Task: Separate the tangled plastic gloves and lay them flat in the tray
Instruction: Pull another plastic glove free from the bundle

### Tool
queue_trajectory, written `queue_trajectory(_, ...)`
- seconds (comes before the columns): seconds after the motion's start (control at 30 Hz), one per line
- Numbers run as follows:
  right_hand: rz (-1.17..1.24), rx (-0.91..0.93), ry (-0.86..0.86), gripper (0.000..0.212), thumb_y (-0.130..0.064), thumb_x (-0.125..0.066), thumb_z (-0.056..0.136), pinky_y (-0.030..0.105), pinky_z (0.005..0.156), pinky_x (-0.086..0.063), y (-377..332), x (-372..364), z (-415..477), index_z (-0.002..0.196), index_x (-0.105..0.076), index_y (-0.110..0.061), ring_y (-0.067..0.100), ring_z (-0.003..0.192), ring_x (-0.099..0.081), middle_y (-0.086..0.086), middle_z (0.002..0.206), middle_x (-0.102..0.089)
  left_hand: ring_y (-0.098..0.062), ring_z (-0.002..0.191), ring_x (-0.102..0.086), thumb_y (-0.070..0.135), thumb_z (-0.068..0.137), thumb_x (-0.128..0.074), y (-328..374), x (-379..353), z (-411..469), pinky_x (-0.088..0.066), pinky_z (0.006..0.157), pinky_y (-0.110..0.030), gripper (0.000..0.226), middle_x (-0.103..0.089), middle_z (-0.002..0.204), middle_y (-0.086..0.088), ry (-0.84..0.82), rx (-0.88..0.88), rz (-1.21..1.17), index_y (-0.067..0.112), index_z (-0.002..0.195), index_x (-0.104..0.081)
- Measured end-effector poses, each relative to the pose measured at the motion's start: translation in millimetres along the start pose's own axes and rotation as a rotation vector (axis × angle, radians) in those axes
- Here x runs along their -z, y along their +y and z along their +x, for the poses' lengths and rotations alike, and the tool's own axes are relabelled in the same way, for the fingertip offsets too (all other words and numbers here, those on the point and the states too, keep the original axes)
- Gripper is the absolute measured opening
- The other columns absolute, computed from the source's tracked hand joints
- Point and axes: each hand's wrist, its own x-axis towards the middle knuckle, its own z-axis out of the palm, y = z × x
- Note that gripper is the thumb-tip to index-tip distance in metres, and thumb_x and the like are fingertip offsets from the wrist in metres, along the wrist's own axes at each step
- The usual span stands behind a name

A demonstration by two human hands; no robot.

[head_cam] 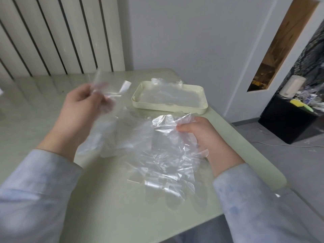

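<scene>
Tangled gloves (157, 155): a crumpled heap of clear plastic lies on the near middle of the worktop (35, 106), with finger ends fanned toward the near edge.
Lifted glove (105, 123): one clear glove is held up at the left of the heap. It hangs down to the worktop, and its lower part lies beside or upon the heap; which cannot be told through the film and the blur.
Left hand (82, 106): raised above the worktop and blurred, with the fingers curled round the top of the lifted glove.
Right hand (198, 132): set low at the right of the heap, with thumb and fingers closed on a bunched edge of the tangled gloves.
Tray (168, 108): a cream, shallow tray stands on the far right of the worktop, apart from the heap. Clear gloves (168, 95) are already laid in it, one edge rising over the far rim.
Step in hand: a single glove is judged to be in the course of being drawn free while the heap is pinned down.
Next move: the lifted glove must be pulled fully clear, carried far and right, and smoothed flat over those in the tray. The film is thin and clinging, so a slow pull is called for, lest a second glove be dragged along.
Surroundings: a white slatted panel (52, 32) is seen at the far left and a black cabinet (287, 123) on the floor at the right.
</scene>
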Motion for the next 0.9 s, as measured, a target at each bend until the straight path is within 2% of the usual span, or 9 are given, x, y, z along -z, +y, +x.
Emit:
queue_trajectory(0.07, -0.015, -0.003, 0.003, 0.011, 0.0, -0.073, 0.084, 0.033, 0.073, -0.05, 1.8, 0.9, 2.1, 0.087, -0.071, -0.01, 0.026, 0.076, -0.066, 0.008, 0.077, -0.068, -0.016, 0.067, -0.065, -0.003, 0.102, -0.042, 4.6, -17.2, -12.1, -0.06, 0.068, -0.027, 0.027, -0.065, 0.072, -0.002, -0.219, 0.161, -0.277, 0.009, 0.113, -0.064)
queue_trajectory(0.17, -0.027, -0.009, 0.003, 0.01, -0.004, -0.076, 0.081, 0.039, 0.076, -0.046, 2.7, 0.1, 2.7, 0.088, -0.073, -0.012, 0.028, 0.08, -0.064, 0.012, 0.082, -0.068, -0.015, 0.06, -0.055, 0.009, 0.097, -0.045, 3.6, -37.7, -26.6, -0.058, 0.06, -0.027, 0.038, -0.059, 0.075, -0.004, -0.473, 0.401, -0.527, 0.008, 0.132, -0.06)
queue_trajectory(0.3, -0.02, 0.008, -0.018, 0.011, -0.004, -0.075, 0.08, 0.035, 0.074, -0.052, 3.7, 0.9, 2.2, 0.089, -0.074, -0.01, 0.029, 0.078, -0.069, 0.013, 0.084, -0.071, -0.013, 0.059, -0.059, 0.028, 0.073, -0.086, -6.4, -48.7, -35.5, -0.057, 0.057, -0.027, 0.069, -0.047, 0.083, -0.003, -0.804, 0.535, -0.764, 0.011, 0.134, -0.061)
queue_trajectory(0.43, 0.002, 0.029, -0.054, 0.013, 0.003, -0.07, 0.084, 0.033, 0.068, -0.054, 4.6, 1.1, 2.0, 0.096, -0.073, -0.002, 0.03, 0.076, -0.07, 0.012, 0.077, -0.071, -0.019, 0.069, -0.069, 0.009, 0.079, -0.075, -18.7, -63.7, -46.9, -0.061, 0.064, -0.03, 0.058, -0.07, 0.091, -0.011, -0.762, 0.452, -0.46, 0.005, 0.133, -0.056)
queue_trajectory(0.53, -0.009, 0.033, -0.049, 0.012, 0.003, -0.07, 0.084, 0.029, 0.063, -0.053, 4.0, 2.0, 2.0, 0.091, -0.072, -0.007, 0.026, 0.073, -0.068, 0.01, 0.076, -0.069, -0.03, 0.084, -0.072, -0.003, 0.082, -0.073, -26.4, -66.5, -48.3, -0.062, 0.075, -0.037, 0.049, -0.072, 0.107, -0.02, -0.687, 0.492, -0.354, 0.001, 0.129, -0.059)
queue_trajectory(0.63, 0.023, 0.016, -0.052, 0.014, 0.004, -0.07, 0.082, 0.038, 0.069, -0.05, 4.6, 0.2, 2.6, 0.083, -0.073, -0.01, 0.03, 0.075, -0.067, 0.014, 0.078, -0.068, -0.037, 0.107, -0.07, -0.002, 0.086, -0.069, -32.2, -65.1, -45.6, -0.06, 0.083, -0.036, 0.047, -0.071, 0.118, -0.023, -0.628, 0.548, -0.312, 0.004, 0.131, -0.059)
queue_trajectory(0.73, 0.026, 0.037, -0.034, 0.015, 0.002, -0.072, 0.077, 0.043, 0.072, -0.042, 5.6, -1.9, 3.4, 0.076, -0.073, -0.012, 0.032, 0.077, -0.059, 0.016, 0.076, -0.063, -0.033, 0.098, -0.073, -0.006, 0.091, -0.059, -30.3, -66.4, -46.2, -0.061, 0.078, -0.033, 0.034, -0.072, 0.117, -0.023, -0.594, 0.517, -0.308, 0.003, 0.123, -0.063)
queue_trajectory(0.83, -0.004, 0.04, -0.071, 0.016, -0.005, -0.071, 0.06, 0.039, 0.067, -0.044, 4.5, -1.6, 2.7, 0.068, -0.077, -0.018, 0.029, 0.072, -0.062, 0.01, 0.072, -0.066, -0.029, 0.105, -0.072, -0.007, 0.086, -0.063, -27.5, -64.1, -46.5, -0.061, 0.087, -0.037, 0.049, -0.071, 0.123, -0.018, -0.633, 0.498, -0.446, 0.004, 0.133, -0.059)
queue_trajectory(0.9, -0.013, 0.035, -0.083, 0.017, -0.003, -0.07, 0.065, 0.034, 0.062, -0.047, 4.4, -1.3, 3.8, 0.068, -0.076, -0.019, 0.031, 0.07, -0.067, 0.005, 0.069, -0.07, -0.031, 0.109, -0.069, -0.003, 0.082, -0.063, -26.5, -62.1, -45.4, -0.058, 0.094, -0.04, 0.057, -0.068, 0.126, -0.019, -0.678, 0.476, -0.55, 0.009, 0.138, -0.059)
